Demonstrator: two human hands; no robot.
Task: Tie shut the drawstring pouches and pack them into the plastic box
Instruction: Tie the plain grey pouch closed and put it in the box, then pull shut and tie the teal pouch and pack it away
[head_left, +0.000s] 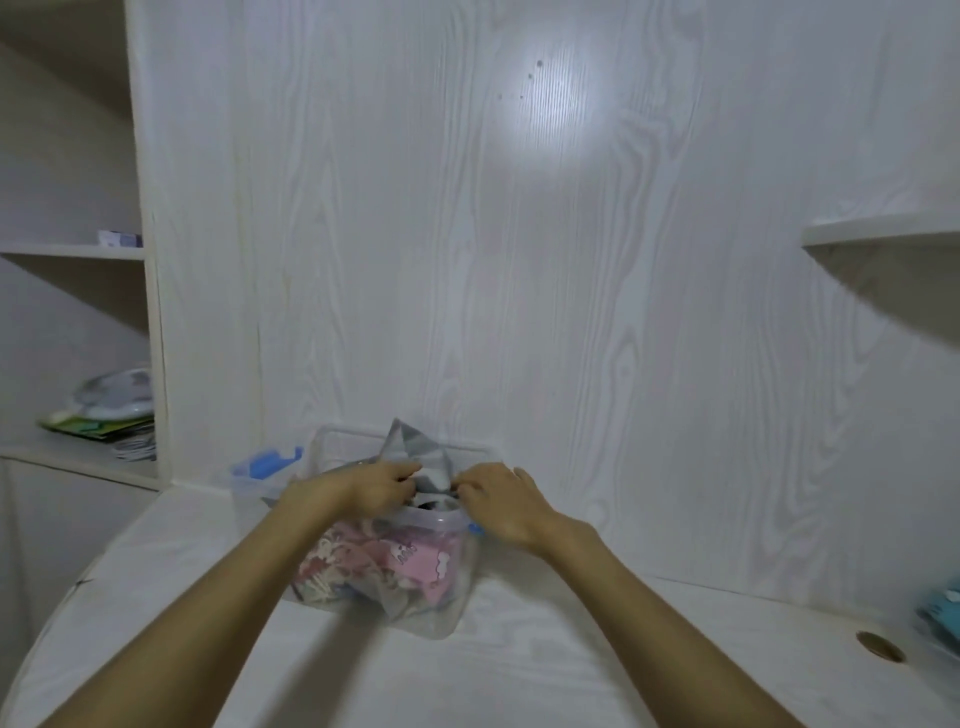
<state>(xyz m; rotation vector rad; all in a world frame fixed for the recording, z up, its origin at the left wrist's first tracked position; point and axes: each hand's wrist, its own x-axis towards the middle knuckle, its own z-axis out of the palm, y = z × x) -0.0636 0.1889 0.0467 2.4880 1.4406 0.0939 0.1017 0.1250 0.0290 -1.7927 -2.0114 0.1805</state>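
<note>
Both hands meet over the clear plastic box (441, 587), which stands on the white surface (519, 665) directly under them. The left hand (371, 486) has its fingers curled and pinches the left side of a grey and white pouch (415, 457); the right hand (501, 499) pinches the pouch's right side with curled fingertips, the remaining fingers bent loosely above. The pouch sits between the two hands at the box's top opening, its gathered upper end sticking up past the fingers and tilted slightly to the left. Whether a drawstring is in either grip cannot be made out. Below the hands, through the box's near wall, pink and patterned pouches (395, 564) lie packed inside. Just left of the left hand, a clear lid with a blue clip (270, 462) lies beside the box. A small blue clip (475, 530) shows on the box's rim under the right wrist. Far to the right of the right forearm, a round brown hole (880, 646) sits in the surface, with a bluish object (943, 608) at the frame's edge beyond it. Well left of the left hand, a shelf (78, 452) carries a green and grey stack (104, 415).
</note>
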